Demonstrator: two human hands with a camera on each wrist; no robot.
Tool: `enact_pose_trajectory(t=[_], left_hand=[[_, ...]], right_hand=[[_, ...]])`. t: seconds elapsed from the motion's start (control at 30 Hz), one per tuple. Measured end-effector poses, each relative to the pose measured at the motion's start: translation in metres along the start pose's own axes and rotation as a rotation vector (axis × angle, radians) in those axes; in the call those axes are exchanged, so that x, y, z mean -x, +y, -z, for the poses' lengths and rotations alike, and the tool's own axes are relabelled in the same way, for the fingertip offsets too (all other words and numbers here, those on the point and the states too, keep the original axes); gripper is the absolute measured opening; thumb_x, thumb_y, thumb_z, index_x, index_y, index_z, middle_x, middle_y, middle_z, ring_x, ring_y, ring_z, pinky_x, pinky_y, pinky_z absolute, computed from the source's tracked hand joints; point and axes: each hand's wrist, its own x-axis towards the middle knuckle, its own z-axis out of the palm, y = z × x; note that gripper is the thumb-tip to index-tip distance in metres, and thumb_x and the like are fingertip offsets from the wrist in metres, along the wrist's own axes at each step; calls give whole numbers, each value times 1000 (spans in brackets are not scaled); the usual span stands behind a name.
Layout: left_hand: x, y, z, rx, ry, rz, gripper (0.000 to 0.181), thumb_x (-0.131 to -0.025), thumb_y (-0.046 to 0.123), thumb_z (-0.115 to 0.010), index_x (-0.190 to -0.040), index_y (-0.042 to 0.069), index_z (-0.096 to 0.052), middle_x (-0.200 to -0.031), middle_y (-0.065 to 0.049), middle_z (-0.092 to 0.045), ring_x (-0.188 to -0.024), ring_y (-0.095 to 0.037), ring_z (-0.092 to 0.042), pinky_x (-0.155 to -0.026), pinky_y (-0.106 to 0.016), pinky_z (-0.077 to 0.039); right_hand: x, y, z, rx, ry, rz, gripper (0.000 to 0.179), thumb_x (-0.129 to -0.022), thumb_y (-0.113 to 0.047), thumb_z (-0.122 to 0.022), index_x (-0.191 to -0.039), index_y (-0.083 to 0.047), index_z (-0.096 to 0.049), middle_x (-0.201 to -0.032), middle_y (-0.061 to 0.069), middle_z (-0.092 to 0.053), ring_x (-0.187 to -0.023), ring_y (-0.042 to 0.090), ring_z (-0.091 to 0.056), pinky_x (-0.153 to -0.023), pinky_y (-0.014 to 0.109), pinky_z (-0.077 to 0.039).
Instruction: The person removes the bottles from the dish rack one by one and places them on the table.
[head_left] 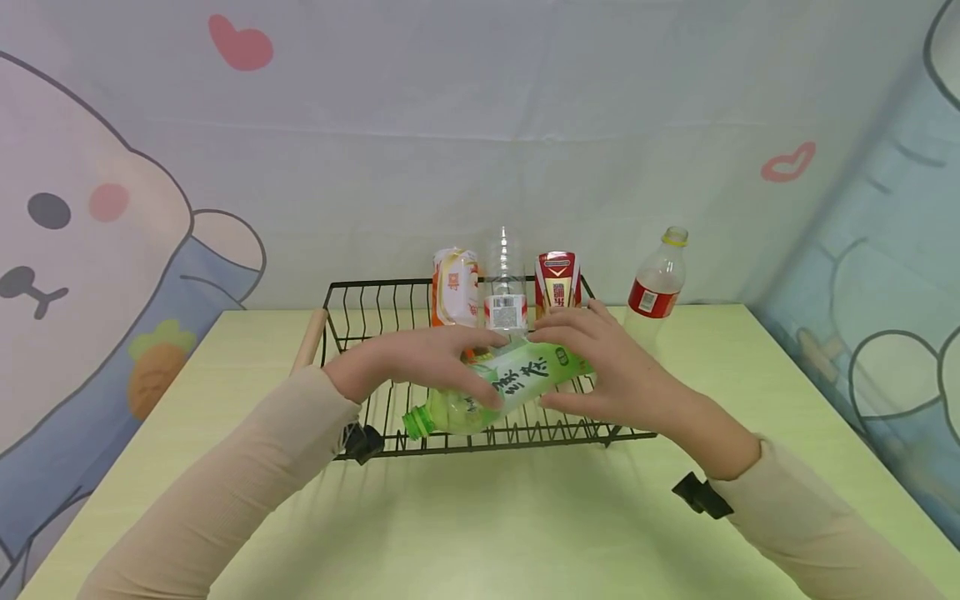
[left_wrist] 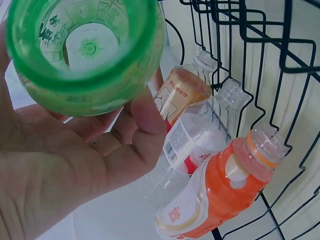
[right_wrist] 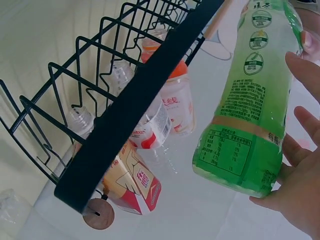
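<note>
A green-labelled plastic bottle (head_left: pixel 525 375) is held at a slant above a black wire rack (head_left: pixel 375 450), its uncapped green neck toward the lower left. My left hand (head_left: pixel 442 362) grips it near the shoulder, thumb across the front. Around the base end, my right hand (head_left: pixel 611 367) holds it between fingers and thumb. The left wrist view looks into the bottle's green mouth (left_wrist: pixel 82 100). In the right wrist view its darker green base (right_wrist: pixel 235 160) lies beside the fingers (right_wrist: pixel 305 125). The bottle hides part of the rack in the head view.
An orange-and-white bottle (head_left: pixel 455 287), a clear bottle (head_left: pixel 506 310) and a red-and-cream bottle (head_left: pixel 558 279) stand neck down along the rack's back. To the right, another clear bottle with a red label (head_left: pixel 652 298) stands upright on the table (head_left: pixel 480 533). The rack has a wooden handle (head_left: pixel 309 340).
</note>
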Motion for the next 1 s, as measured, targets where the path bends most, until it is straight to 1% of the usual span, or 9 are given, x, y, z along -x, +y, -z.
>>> enact_pose_trajectory(t=[0.07,0.17,0.3,0.4,0.53,0.6,0.7,0.83,1.0], left_hand=[[0,1,-1,9,-6,-3,84,-80,38,-74,-150,19,-33,-116,-4,-55,-101,-21,-54,-77,-32,-52],[-1,2,-2,35,-22,-8,81,-81,37,-73,-149,18,-33,-115,-5,-56,-101,-21,-55,-77,-32,-53],[-1,2,-4,69,-46,-18,72,-82,36,-71,-145,20,-38,-114,-5,-56,-101,-22,-55,-77,-33,-53],[-2,2,-4,68,-53,-24,69,-83,37,-69,-143,21,-40,-115,-4,-56,-101,-22,-55,-77,-34,-53],[-4,3,-4,60,-53,-29,73,-83,40,-69,-146,21,-37,-117,-3,-55,-103,-21,-54,-78,-34,-52],[-5,3,-5,73,-58,-33,74,-83,39,-69,-147,20,-36,-117,-3,-55,-103,-21,-53,-79,-34,-52],[-6,4,-6,93,-73,-43,72,-84,38,-68,-146,20,-37,-117,-4,-55,-103,-21,-54,-79,-34,-52],[-7,6,-7,95,-79,-39,69,-85,38,-68,-145,20,-39,-116,-4,-55,-101,-21,-54,-77,-33,-52],[-8,7,-7,75,-69,-18,73,-84,40,-68,-147,20,-36,-117,-3,-54,-101,-21,-53,-75,-33,-51]], right_hand=[[0,0,-1,49,3,21,59,-73,-27,-84,-124,-10,-60,-132,9,-54,-129,27,-43,-113,62,-12],[1,0,-3,112,-5,31,59,-73,-32,-84,-124,-11,-61,-132,8,-55,-131,28,-41,-112,65,-13],[2,2,-5,164,-14,36,61,-73,-35,-84,-125,-12,-61,-131,9,-56,-131,29,-41,-112,65,-12],[3,4,-7,184,-3,48,62,-72,-35,-85,-125,-12,-61,-130,9,-56,-131,30,-41,-112,65,-13],[4,6,-8,202,22,79,64,-70,-32,-86,-124,-11,-61,-129,9,-57,-129,32,-43,-111,65,-15],[5,7,-9,211,28,90,65,-69,-32,-87,-124,-11,-61,-128,8,-58,-128,32,-44,-111,65,-16],[6,8,-11,231,31,98,66,-67,-31,-89,-124,-11,-61,-127,8,-58,-127,33,-45,-111,64,-17],[7,8,-12,253,37,104,67,-66,-31,-89,-123,-11,-62,-125,8,-60,-125,33,-46,-110,64,-18],[8,10,-12,274,50,119,66,-65,-31,-90,-121,-12,-63,-123,8,-61,-122,34,-48,-109,65,-20]])
